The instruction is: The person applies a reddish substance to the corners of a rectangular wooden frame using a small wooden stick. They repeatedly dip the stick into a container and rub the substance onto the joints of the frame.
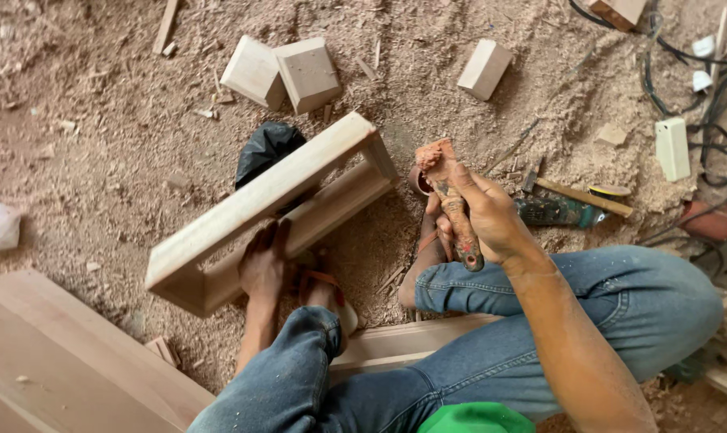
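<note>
My left hand [263,266] reaches down between my knees and grips the near long rail of a pale rectangular wooden frame [255,200], which stands on edge on the sawdust floor. My right hand [492,218] is raised to the right of the frame, closed around a brush [453,200] that is caked in reddish-brown paste, its head pointing up and away. A small round cup [418,181] sits on the floor just behind the brush. My feet in orange-strapped sandals [325,282] rest beside the frame.
Three wooden blocks [255,70] [309,74] [484,68] lie on the sawdust beyond the frame, a black plastic bag [267,148] behind it. A green-handled tool [557,211], a white power block [672,148] and cables [700,76] are at right. A wide board [51,361] lies lower left.
</note>
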